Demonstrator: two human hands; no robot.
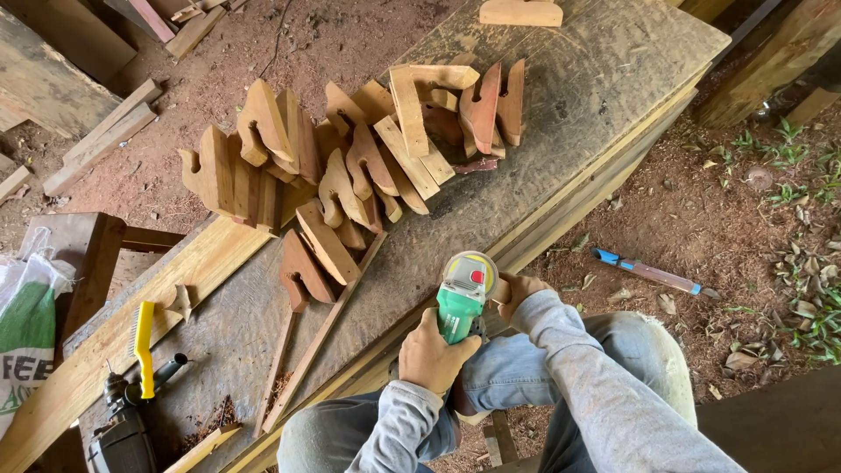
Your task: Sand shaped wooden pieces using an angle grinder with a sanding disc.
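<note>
My left hand (429, 355) grips the body of a green angle grinder (462, 302), which sits over the near edge of a worn wooden workbench (561, 114). My right hand (521, 293) is just right of the grinder's head, closed on a small wooden piece (500, 290) held against it. The disc is hidden under the grinder. Beyond the grinder, a pile of several cut wooden brackets (350, 166) with notched, curved shapes lies on the bench. My knees in jeans are below both hands.
A yellow wire brush (141, 346) and a dark power tool (123, 438) lie at the bench's left end. A blue-handled tool (648, 271) rests on the dirt to the right. A sack (26, 328) and scrap boards (101, 140) are at the left.
</note>
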